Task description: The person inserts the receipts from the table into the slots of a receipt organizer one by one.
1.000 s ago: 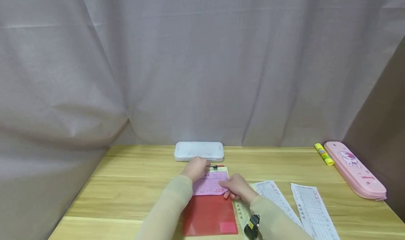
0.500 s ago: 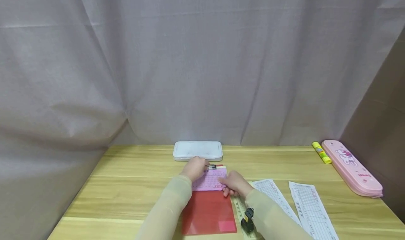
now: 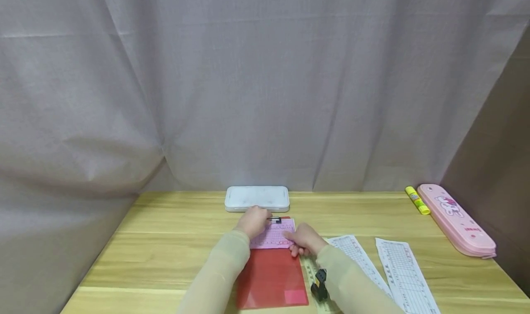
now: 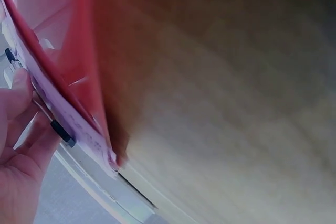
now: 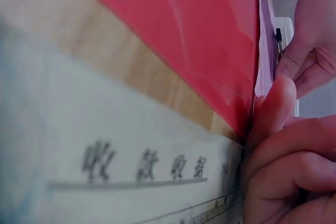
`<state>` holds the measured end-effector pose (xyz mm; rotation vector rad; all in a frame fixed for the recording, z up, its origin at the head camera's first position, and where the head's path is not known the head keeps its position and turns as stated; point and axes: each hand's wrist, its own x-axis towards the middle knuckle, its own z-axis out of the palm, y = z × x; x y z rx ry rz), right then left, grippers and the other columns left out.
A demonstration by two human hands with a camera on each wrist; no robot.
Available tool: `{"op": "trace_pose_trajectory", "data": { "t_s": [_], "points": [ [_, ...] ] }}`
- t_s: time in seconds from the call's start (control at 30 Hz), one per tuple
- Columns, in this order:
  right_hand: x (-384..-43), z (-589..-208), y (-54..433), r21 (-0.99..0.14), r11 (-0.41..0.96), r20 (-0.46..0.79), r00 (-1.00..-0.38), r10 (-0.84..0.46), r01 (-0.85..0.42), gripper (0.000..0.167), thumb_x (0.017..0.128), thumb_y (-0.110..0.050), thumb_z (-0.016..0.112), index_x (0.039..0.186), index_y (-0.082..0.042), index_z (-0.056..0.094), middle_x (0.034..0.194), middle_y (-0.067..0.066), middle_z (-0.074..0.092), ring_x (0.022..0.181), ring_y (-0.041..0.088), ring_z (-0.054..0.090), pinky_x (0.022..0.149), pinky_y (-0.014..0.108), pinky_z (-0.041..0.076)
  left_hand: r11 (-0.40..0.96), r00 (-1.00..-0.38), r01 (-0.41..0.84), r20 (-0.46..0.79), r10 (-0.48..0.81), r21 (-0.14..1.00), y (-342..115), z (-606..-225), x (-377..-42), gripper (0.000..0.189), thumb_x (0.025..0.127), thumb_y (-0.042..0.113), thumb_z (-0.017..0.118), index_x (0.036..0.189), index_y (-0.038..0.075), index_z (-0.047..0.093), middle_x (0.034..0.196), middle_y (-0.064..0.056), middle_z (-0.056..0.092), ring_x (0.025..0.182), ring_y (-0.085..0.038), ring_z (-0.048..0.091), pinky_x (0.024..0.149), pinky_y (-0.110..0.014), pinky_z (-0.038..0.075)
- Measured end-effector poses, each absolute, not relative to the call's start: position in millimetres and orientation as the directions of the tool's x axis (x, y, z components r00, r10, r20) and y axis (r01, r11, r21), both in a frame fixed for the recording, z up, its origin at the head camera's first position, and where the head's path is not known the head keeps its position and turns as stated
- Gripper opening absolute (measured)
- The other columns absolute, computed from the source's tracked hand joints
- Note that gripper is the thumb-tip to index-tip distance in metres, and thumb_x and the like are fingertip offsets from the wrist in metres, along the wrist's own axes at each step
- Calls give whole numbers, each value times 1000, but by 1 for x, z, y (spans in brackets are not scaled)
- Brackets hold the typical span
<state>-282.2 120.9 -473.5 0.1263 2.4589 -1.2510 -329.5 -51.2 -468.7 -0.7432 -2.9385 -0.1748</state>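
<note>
A red plastic clip folder (image 3: 271, 277) lies on the table, a pink printed slip (image 3: 273, 236) over its upper part. My left hand (image 3: 253, 221) is at the folder's top edge. In the left wrist view its thumb and fingers pinch the thin metal clip (image 4: 63, 132) with black ends, and the slip's edge runs alongside. My right hand (image 3: 305, 239) pinches the slip's right edge between thumb and curled fingers. Part of the slip is hidden behind the left hand. In the right wrist view a pale receipt sheet (image 5: 121, 145) with printed characters lies close to that hand.
Two white printed slips (image 3: 360, 256) and a yellowish printed strip (image 3: 310, 270) lie to the right, partly under the right forearm. A white case (image 3: 256, 197) stands behind the folder. A yellow glue stick (image 3: 417, 200) and a pink pencil case (image 3: 457, 222) lie far right.
The pink slip has slid up the folder toward the clip, covering the pale strip that showed above it. The right hand has moved slightly up with it; the left stays at the clip.
</note>
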Motion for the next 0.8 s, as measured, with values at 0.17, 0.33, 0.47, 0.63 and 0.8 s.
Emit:
{"op": "trace_pose_trajectory", "data": {
  "t_s": [0.17, 0.33, 0.47, 0.63, 0.8],
  "points": [
    [-286, -472, 119, -752, 612, -378, -920, -98, 244, 45, 94, -27, 58, 55, -6, 59, 42, -1, 52, 31, 1, 34, 30, 12, 25, 856, -847, 516, 176, 502, 43, -54, -470, -331, 5, 83, 17, 72, 87, 16, 73, 83, 3, 72, 83, -17, 67, 80, -30, 54],
    [-287, -471, 119, -758, 606, -380, -918, -109, 242, 44, 93, -26, 58, 54, -6, 58, 41, -1, 50, 30, 1, 32, 30, 12, 25, 852, -842, 523, 181, 508, 37, -55, -470, -332, 5, 83, 20, 72, 84, 15, 72, 80, 3, 71, 81, -16, 67, 78, -30, 54],
    [-284, -471, 122, -770, 593, -374, -919, -124, 234, 43, 92, -25, 58, 54, -7, 57, 41, -2, 50, 31, 1, 32, 31, 12, 24, 861, -859, 502, 166, 485, 83, -54, -470, -331, 12, 83, 21, 73, 93, 15, 74, 88, 2, 73, 87, -16, 68, 81, -30, 54],
    [-276, -474, 128, -801, 547, -370, -919, -134, 242, 38, 90, -20, 59, 55, -5, 58, 42, -2, 51, 32, 0, 34, 32, 11, 24, 857, -867, 497, 125, 483, 135, -53, -470, -331, 21, 82, 21, 74, 103, 15, 74, 97, 2, 73, 94, -16, 67, 87, -29, 52],
    [-271, -470, 136, -818, 534, -348, -923, -163, 214, 34, 88, -16, 61, 57, -4, 60, 44, -3, 52, 34, 0, 36, 34, 10, 26, 861, -876, 481, 119, 467, 162, -54, -469, -332, 23, 83, 22, 73, 105, 15, 74, 100, 2, 73, 97, -16, 66, 89, -29, 51]
  ]
}}
